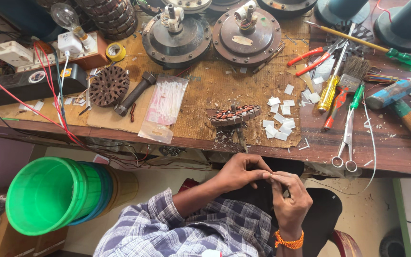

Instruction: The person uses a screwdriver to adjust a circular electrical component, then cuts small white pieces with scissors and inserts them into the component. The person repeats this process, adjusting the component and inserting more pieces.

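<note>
My left hand and my right hand meet just below the front edge of the wooden workbench. Their fingertips pinch a small pale piece between them; it is too small to tell what it is. An orange thread band is on my right wrist. On the bench right above my hands lies a fan stator with copper windings. Beside it are several small white paper slips.
Scissors, screwdrivers, red pliers, a brush and a hammer lie on the right. Two round motor housings stand at the back. A bare stator, a plastic bag and a power strip are on the left. Stacked green buckets stand beside my left arm.
</note>
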Demonstrator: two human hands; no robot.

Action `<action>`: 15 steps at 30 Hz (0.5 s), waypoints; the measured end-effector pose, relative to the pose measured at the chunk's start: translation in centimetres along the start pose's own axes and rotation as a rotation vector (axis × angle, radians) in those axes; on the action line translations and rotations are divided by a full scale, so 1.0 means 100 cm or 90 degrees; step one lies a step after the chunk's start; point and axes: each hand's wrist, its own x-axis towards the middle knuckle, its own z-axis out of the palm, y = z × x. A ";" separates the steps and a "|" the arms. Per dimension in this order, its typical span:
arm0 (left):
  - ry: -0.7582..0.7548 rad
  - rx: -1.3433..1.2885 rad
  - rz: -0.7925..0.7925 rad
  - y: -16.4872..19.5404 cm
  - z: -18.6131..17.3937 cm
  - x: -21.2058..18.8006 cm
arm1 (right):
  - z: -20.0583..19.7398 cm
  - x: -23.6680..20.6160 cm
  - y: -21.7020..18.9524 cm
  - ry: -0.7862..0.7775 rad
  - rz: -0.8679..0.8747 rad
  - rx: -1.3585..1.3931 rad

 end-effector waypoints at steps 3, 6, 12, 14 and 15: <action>-0.001 0.010 0.022 0.004 0.000 -0.004 | -0.002 0.002 -0.005 -0.006 0.007 0.021; 0.051 0.094 0.092 0.013 0.002 -0.008 | -0.004 0.003 -0.007 -0.013 0.075 0.091; 0.123 0.392 0.373 0.029 0.011 -0.012 | -0.005 0.003 0.000 -0.019 0.322 0.241; 0.121 0.407 0.370 0.031 0.014 -0.012 | -0.004 0.003 0.002 -0.008 0.352 0.266; 0.120 0.415 0.370 0.032 0.014 -0.012 | -0.003 0.002 0.003 -0.012 0.353 0.274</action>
